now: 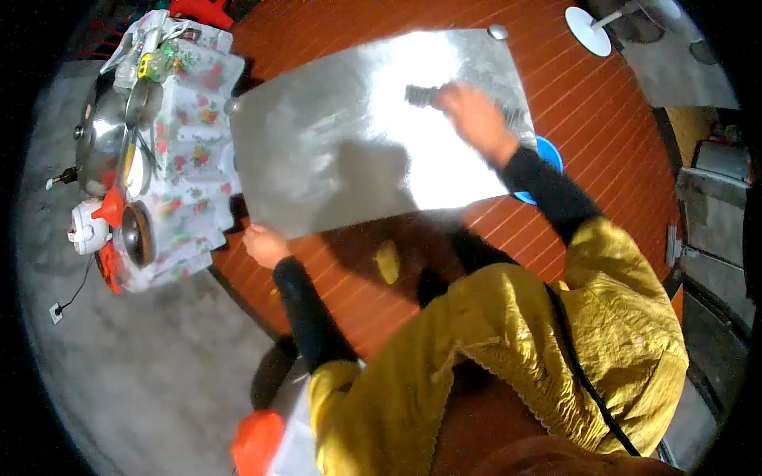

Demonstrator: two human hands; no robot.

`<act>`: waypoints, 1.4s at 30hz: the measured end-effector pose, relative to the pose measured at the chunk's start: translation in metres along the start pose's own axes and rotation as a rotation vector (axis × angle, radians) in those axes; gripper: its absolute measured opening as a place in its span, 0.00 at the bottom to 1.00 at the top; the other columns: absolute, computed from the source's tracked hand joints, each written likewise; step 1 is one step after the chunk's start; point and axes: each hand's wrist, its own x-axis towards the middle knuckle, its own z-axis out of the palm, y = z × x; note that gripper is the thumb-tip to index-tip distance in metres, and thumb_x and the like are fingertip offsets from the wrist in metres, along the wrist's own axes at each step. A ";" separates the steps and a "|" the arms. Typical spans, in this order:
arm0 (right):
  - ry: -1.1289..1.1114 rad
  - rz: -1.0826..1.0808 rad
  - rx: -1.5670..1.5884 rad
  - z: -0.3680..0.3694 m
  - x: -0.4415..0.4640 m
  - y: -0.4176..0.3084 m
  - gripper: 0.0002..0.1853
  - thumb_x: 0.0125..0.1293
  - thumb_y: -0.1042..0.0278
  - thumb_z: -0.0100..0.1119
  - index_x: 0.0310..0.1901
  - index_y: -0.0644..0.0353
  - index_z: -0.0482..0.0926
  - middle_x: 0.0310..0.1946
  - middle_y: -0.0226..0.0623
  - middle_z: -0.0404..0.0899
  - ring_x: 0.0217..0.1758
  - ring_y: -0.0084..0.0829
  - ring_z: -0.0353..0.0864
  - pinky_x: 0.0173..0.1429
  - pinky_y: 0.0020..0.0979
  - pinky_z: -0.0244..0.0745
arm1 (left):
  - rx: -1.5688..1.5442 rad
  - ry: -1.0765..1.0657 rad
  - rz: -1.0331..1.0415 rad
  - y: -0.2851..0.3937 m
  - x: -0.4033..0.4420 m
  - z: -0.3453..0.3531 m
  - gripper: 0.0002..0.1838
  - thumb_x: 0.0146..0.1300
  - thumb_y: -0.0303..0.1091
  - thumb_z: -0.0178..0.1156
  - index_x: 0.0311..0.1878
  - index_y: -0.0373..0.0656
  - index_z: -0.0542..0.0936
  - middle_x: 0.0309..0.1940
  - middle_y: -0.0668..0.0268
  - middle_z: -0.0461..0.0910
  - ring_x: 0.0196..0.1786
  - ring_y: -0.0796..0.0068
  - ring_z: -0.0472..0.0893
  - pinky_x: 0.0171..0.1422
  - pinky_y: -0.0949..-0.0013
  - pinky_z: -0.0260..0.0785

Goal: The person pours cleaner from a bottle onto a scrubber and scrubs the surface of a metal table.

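A shiny metal-topped table (294,151) stands in front of me, streaked and glaring under the light. On its right part my right hand (476,123) is closed over a dark grey striped cloth (421,96), pressed to the surface. Blur hides whether this is really cloth, and the palm covers its middle. At the near left corner, my left hand (266,244) grips the table's edge, its fingers partly hidden by the corner.
To the left, a flowered tablecloth (186,159) covers a side table bearing pans, a large pot lid and bottles. A white rice cooker (89,228) sits beside it. A blue basin (548,152) shows below the right edge. A white round stand base (588,32) is far right.
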 end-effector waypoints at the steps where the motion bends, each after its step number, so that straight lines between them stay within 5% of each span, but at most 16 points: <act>1: 0.082 0.041 -0.172 -0.007 0.025 0.019 0.11 0.62 0.66 0.53 0.46 0.50 0.77 0.48 0.37 0.77 0.41 0.40 0.78 0.43 0.40 0.77 | 0.003 0.008 -0.001 -0.002 0.001 0.005 0.21 0.69 0.43 0.44 0.35 0.34 0.79 0.36 0.45 0.78 0.38 0.44 0.77 0.43 0.47 0.69; 3: 0.173 0.011 -0.234 -0.007 0.033 0.027 0.11 0.60 0.61 0.56 0.44 0.51 0.77 0.48 0.37 0.77 0.43 0.41 0.77 0.44 0.41 0.76 | 0.006 -0.020 -0.008 -0.009 0.004 0.010 0.21 0.69 0.42 0.43 0.37 0.34 0.79 0.36 0.46 0.78 0.39 0.44 0.77 0.43 0.47 0.69; 9: -0.047 -0.055 -0.049 0.007 -0.058 -0.024 0.13 0.58 0.49 0.61 0.32 0.49 0.80 0.44 0.36 0.77 0.46 0.36 0.76 0.49 0.37 0.72 | -0.001 -0.077 -0.005 0.005 -0.002 0.001 0.21 0.69 0.42 0.43 0.38 0.34 0.78 0.36 0.46 0.79 0.40 0.43 0.77 0.45 0.46 0.69; 12: 0.138 -0.010 -0.036 0.047 0.017 0.043 0.16 0.61 0.50 0.59 0.35 0.55 0.80 0.43 0.38 0.77 0.44 0.39 0.76 0.48 0.39 0.71 | 0.030 -0.090 -0.009 0.003 0.003 0.002 0.21 0.69 0.43 0.42 0.38 0.34 0.78 0.37 0.47 0.79 0.40 0.43 0.78 0.44 0.47 0.69; 20: 0.063 -0.204 0.016 0.007 -0.042 -0.001 0.13 0.53 0.54 0.67 0.32 0.53 0.79 0.40 0.37 0.76 0.48 0.41 0.74 0.50 0.42 0.69 | -0.002 -0.090 -0.020 0.000 0.004 0.017 0.19 0.67 0.42 0.43 0.35 0.36 0.78 0.34 0.48 0.78 0.37 0.44 0.77 0.41 0.47 0.69; 22: 0.055 0.076 0.003 -0.006 0.023 0.020 0.13 0.52 0.57 0.68 0.32 0.56 0.80 0.40 0.41 0.77 0.45 0.43 0.75 0.49 0.43 0.70 | 0.005 -0.059 -0.036 0.002 0.006 0.018 0.16 0.65 0.39 0.46 0.33 0.36 0.77 0.33 0.50 0.77 0.35 0.46 0.76 0.39 0.48 0.68; 23: 0.240 0.075 -0.064 0.011 0.046 0.045 0.14 0.53 0.57 0.67 0.35 0.58 0.81 0.39 0.41 0.77 0.44 0.43 0.75 0.48 0.43 0.70 | 0.005 -0.058 -0.037 -0.001 0.006 0.021 0.16 0.65 0.39 0.46 0.33 0.36 0.77 0.33 0.50 0.77 0.35 0.46 0.76 0.39 0.48 0.68; 25: 0.171 0.101 -0.128 0.007 0.057 0.030 0.15 0.54 0.55 0.65 0.37 0.57 0.82 0.40 0.40 0.78 0.45 0.43 0.75 0.49 0.43 0.69 | 0.003 -0.038 0.022 -0.010 0.011 0.028 0.16 0.65 0.39 0.46 0.32 0.37 0.76 0.32 0.50 0.77 0.35 0.46 0.76 0.37 0.48 0.67; 29: -0.052 -0.196 0.131 0.009 -0.046 -0.033 0.13 0.51 0.53 0.67 0.33 0.52 0.81 0.40 0.37 0.78 0.45 0.41 0.75 0.48 0.44 0.69 | -0.054 -0.075 0.040 -0.005 0.006 0.025 0.21 0.68 0.43 0.41 0.31 0.37 0.77 0.33 0.48 0.78 0.35 0.43 0.77 0.38 0.46 0.69; 31: 0.037 -0.280 0.093 0.003 -0.045 -0.011 0.11 0.50 0.55 0.67 0.28 0.52 0.79 0.39 0.36 0.78 0.44 0.40 0.75 0.48 0.43 0.69 | -0.065 -0.087 0.004 -0.019 0.012 0.042 0.22 0.68 0.43 0.40 0.29 0.37 0.76 0.32 0.48 0.78 0.35 0.43 0.77 0.38 0.47 0.68; 33: -0.032 0.043 -0.022 -0.007 -0.007 0.049 0.12 0.52 0.56 0.64 0.31 0.55 0.80 0.40 0.39 0.77 0.45 0.44 0.76 0.48 0.44 0.71 | 0.023 -0.064 -0.005 -0.010 0.012 0.038 0.23 0.68 0.43 0.39 0.29 0.36 0.76 0.31 0.48 0.78 0.34 0.43 0.77 0.38 0.47 0.68; 35: 0.274 0.222 -0.315 0.002 0.043 0.097 0.17 0.57 0.51 0.61 0.39 0.57 0.80 0.40 0.44 0.77 0.43 0.47 0.77 0.48 0.46 0.73 | 0.135 0.100 0.048 -0.020 0.005 0.061 0.15 0.66 0.39 0.46 0.32 0.39 0.76 0.31 0.55 0.76 0.36 0.51 0.77 0.38 0.52 0.70; 38: 0.331 0.240 -0.286 0.034 0.117 0.052 0.17 0.57 0.54 0.61 0.44 0.54 0.80 0.43 0.45 0.78 0.48 0.46 0.77 0.50 0.46 0.74 | 0.050 0.008 0.032 -0.015 0.011 0.048 0.18 0.67 0.41 0.43 0.33 0.38 0.77 0.33 0.51 0.77 0.36 0.47 0.77 0.39 0.49 0.69; 40: 0.075 0.218 -0.048 0.058 0.142 -0.024 0.14 0.54 0.58 0.63 0.40 0.53 0.80 0.41 0.43 0.78 0.49 0.44 0.77 0.50 0.47 0.73 | 0.042 0.003 0.050 -0.012 0.014 0.040 0.22 0.68 0.44 0.41 0.34 0.36 0.78 0.34 0.48 0.79 0.36 0.44 0.77 0.39 0.46 0.69; 41: -0.002 0.052 -0.031 0.052 0.139 -0.071 0.10 0.57 0.64 0.61 0.38 0.57 0.79 0.37 0.40 0.79 0.44 0.41 0.78 0.46 0.40 0.75 | 0.028 -0.011 0.030 -0.010 0.016 0.036 0.22 0.68 0.44 0.41 0.33 0.36 0.78 0.34 0.48 0.79 0.36 0.44 0.77 0.39 0.46 0.69; 42: 0.326 -0.252 0.129 0.087 0.118 -0.095 0.07 0.55 0.67 0.62 0.34 0.58 0.77 0.32 0.41 0.77 0.40 0.41 0.78 0.42 0.40 0.76 | 0.018 -0.010 0.021 -0.009 0.018 0.035 0.22 0.68 0.44 0.41 0.33 0.36 0.78 0.34 0.48 0.78 0.36 0.44 0.77 0.39 0.46 0.69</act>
